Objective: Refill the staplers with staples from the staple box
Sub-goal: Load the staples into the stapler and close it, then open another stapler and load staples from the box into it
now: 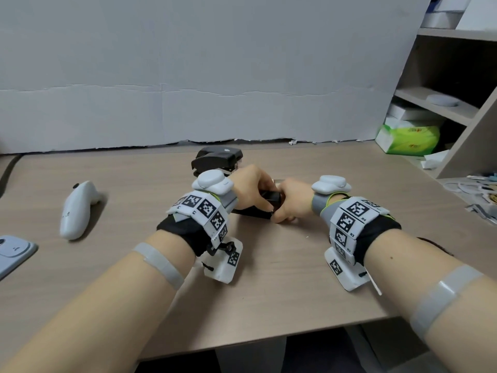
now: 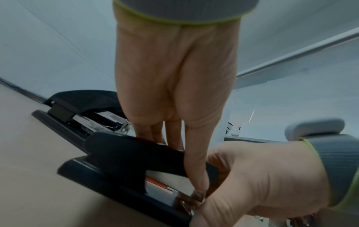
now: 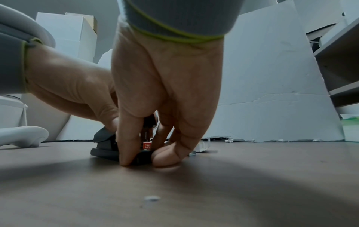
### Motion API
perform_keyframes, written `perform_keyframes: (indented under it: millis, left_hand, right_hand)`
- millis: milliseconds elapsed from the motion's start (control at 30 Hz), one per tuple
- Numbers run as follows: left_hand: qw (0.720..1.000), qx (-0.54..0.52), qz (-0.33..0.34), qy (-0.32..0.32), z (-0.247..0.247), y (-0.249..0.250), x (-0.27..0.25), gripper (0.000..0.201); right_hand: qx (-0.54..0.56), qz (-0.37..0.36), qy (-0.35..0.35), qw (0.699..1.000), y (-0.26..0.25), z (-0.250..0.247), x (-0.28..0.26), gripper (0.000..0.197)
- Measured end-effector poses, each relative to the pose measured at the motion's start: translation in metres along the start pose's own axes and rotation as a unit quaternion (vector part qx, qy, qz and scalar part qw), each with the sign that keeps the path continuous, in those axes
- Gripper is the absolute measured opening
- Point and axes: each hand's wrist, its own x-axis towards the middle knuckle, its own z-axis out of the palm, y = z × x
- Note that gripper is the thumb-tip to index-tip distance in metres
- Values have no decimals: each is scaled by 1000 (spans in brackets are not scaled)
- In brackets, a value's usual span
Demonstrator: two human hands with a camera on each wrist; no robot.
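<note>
A black stapler (image 1: 254, 212) lies on the wooden table (image 1: 269, 292) between both hands. My left hand (image 1: 251, 184) curls over its top arm (image 2: 124, 153), thumb pressed down at the front end. My right hand (image 1: 289, 201) pinches the stapler's front end (image 3: 104, 147) between thumb and fingers, fingertips (image 3: 165, 159) on the tabletop. The metal magazine with an orange strip (image 2: 155, 182) shows under the top arm. A small red label (image 3: 147, 145) shows between my right fingers; I cannot tell what it belongs to. A second black stapler (image 1: 219, 158) sits just behind, its top raised (image 2: 83, 99).
A white controller (image 1: 78, 208) lies at the left, and a blue-grey device (image 1: 13, 251) sits at the table's left edge. A green tissue pack (image 1: 408, 138) and shelves (image 1: 443, 103) stand at the right, with clutter on the right edge. A white board (image 1: 188, 76) backs the table.
</note>
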Motion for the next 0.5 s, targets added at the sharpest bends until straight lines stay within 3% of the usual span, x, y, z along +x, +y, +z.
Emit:
perform_keyframes:
  millis: [200, 300, 500]
  left_hand:
    - [995, 79, -53, -14, -9, -22, -9, 48]
    - [991, 103, -78, -31, -17, -32, -17, 42]
    - [966, 179, -185, -31, -50, -66, -44, 33]
  right_hand:
    - [5, -1, 14, 1000, 0, 4, -2, 35]
    - [0, -19, 23, 1000, -4, 7, -4, 44]
    - [100, -2, -8, 995, 2, 2, -5, 50]
